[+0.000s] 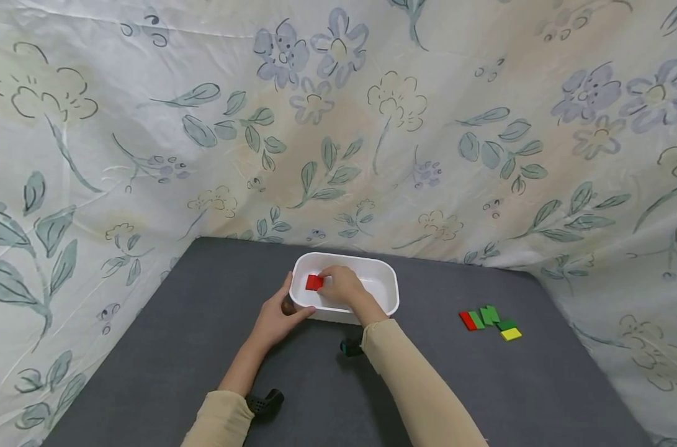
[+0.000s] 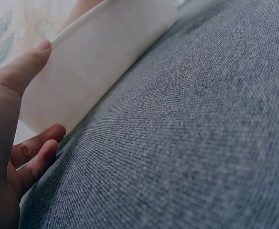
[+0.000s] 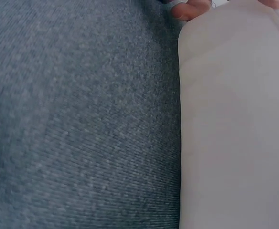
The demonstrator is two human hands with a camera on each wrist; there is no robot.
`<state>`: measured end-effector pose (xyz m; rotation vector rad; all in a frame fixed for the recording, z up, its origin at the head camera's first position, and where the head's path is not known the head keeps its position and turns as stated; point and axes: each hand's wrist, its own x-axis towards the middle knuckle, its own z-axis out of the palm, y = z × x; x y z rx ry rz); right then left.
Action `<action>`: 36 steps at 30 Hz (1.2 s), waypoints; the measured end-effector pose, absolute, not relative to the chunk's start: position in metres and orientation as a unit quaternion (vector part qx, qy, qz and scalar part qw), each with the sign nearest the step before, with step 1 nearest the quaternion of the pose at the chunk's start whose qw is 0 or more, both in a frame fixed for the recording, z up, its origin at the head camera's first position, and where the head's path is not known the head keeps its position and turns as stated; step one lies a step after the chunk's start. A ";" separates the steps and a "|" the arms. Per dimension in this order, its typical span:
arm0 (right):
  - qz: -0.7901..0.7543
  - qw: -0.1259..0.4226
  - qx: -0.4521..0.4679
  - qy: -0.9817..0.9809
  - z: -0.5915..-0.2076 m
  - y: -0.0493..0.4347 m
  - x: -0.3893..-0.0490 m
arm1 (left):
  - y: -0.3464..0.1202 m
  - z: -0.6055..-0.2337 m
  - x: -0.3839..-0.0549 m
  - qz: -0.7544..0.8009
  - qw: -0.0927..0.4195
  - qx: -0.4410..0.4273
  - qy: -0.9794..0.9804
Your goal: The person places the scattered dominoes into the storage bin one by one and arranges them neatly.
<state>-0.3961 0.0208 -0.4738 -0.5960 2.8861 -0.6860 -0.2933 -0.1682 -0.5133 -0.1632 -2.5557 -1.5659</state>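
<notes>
A white plastic tub with rounded corners stands on the dark cloth. My left hand holds its left end, thumb along the near side and fingers around the corner. In the left wrist view the thumb of this left hand reaches up near the tub's rim, and two fingertips touch low at the corner. My right hand reaches inside the tub and pinches at a red tile near the left end. The right wrist view shows only the tub's outer wall and some fingertips.
To the right lie flat coloured tiles: a red one, several green ones and a yellow one. A floral curtain hangs behind and beside the dark table. Dark wrist devices sit below both hands.
</notes>
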 end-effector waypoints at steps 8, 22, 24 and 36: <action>-0.231 0.059 -0.189 0.953 -0.473 0.021 -0.396 | -0.168 -0.511 -0.292 -0.526 0.066 -0.056 -0.846; -0.243 0.063 -0.186 0.950 -0.474 0.020 -0.397 | -0.168 -0.511 -0.294 -0.526 0.060 -0.051 -0.847; -0.249 0.066 -0.182 0.949 -0.473 0.019 -0.395 | -0.169 -0.511 -0.293 -0.524 0.059 -0.052 -0.848; -0.248 0.069 -0.170 0.951 -0.472 0.015 -0.389 | -0.174 -0.510 -0.289 -0.521 0.053 -0.056 -0.850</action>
